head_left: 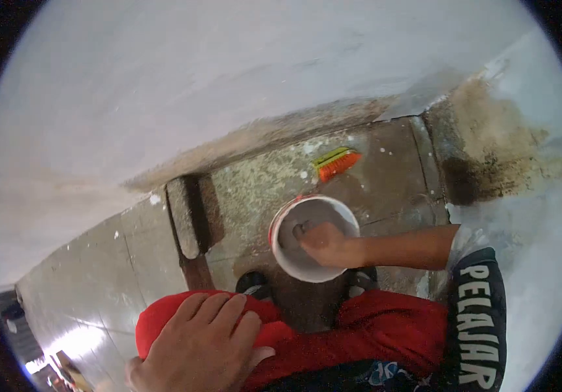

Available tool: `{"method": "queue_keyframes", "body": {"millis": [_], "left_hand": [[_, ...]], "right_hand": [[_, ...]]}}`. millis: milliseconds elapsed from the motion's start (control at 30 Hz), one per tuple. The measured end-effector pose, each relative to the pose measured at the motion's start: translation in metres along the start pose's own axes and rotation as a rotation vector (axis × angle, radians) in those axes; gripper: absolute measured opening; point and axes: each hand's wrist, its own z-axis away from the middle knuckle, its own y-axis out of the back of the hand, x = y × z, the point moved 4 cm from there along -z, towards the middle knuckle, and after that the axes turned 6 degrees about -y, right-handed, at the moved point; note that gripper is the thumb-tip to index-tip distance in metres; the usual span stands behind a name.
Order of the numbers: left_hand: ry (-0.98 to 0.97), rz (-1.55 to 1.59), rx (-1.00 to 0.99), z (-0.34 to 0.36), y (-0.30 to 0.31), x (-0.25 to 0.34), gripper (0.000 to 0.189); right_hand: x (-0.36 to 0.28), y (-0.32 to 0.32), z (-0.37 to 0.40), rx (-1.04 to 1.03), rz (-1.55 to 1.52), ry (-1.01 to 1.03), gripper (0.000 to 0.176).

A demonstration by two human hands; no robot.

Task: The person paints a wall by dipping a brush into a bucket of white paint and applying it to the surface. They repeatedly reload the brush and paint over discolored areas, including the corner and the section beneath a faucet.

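A white bucket (282, 258) with a reddish outer side stands on the floor between my feet, greyish inside. My right hand (325, 244) reaches down into it from the right. Its fingers look curled, and a small dark patch shows at their tips; what they hold, if anything, is hidden. Flat on my left knee, in red trousers (385, 320), rests my left hand (206, 340), its fingers slightly apart and holding nothing. Beyond the bucket, against the wall side, lies a brush (337, 163) with a yellow-green back and orange bristles.
A pale wall (183, 72), stained along its base, runs across the far side. At the right is another wall (496, 144) with brown stains. A raised concrete ledge (181, 215) stands left of the bucket. The floor (255, 189) is wet-looking and splotched with white.
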Motion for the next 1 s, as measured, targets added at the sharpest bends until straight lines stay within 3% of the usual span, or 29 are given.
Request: {"method": "queue_keyframes", "body": {"millis": [67, 133, 200, 233, 300, 433, 600, 633, 700, 800, 933, 1000], "left_hand": [[0.105, 0.067, -0.047, 0.002, 0.008, 0.002, 0.039], [0.091, 0.032, -0.058, -0.001, 0.01, 0.002, 0.039], [0.088, 0.007, -0.073, -0.002, 0.009, 0.004, 0.039], [0.088, 0.002, -0.048, -0.003, 0.009, 0.004, 0.039], [0.092, -0.006, -0.031, -0.005, 0.01, 0.004, 0.039], [0.14, 0.008, -0.042, -0.01, 0.006, 0.003, 0.043], [0.153, -0.026, 0.006, -0.012, 0.002, -0.001, 0.047], [0.143, -0.035, 0.004, -0.012, 0.002, -0.001, 0.047], [0.141, -0.038, -0.004, -0.015, 0.002, -0.002, 0.047], [0.142, -0.03, -0.036, -0.02, 0.001, -0.004, 0.048], [0.059, -0.005, -0.046, -0.024, 0.002, -0.008, 0.045], [0.022, 0.004, -0.05, -0.028, 0.004, -0.006, 0.041]], "right_hand": [[-0.003, 0.008, -0.001, 0.019, 0.057, 0.049, 0.025], [0.001, 0.008, 0.003, 0.034, 0.107, 0.104, 0.022], [0.004, 0.002, 0.009, 0.167, 0.159, 0.351, 0.026], [0.004, 0.003, 0.008, 0.169, 0.158, 0.343, 0.026], [0.012, -0.004, -0.003, -0.052, -0.001, 0.06, 0.03], [0.0, 0.051, 0.007, -0.189, -0.029, 0.014, 0.028], [0.014, 0.098, 0.028, -0.44, -0.183, -0.245, 0.03], [0.017, 0.102, 0.035, -0.447, -0.186, -0.236, 0.03], [0.026, 0.116, 0.049, -0.289, -0.473, -0.189, 0.028], [0.043, 0.134, 0.068, -0.367, -0.567, -0.181, 0.032], [0.06, 0.147, 0.091, -0.323, -0.643, -0.214, 0.037], [0.064, 0.148, 0.1, -0.463, -1.039, -0.43, 0.029]]}}
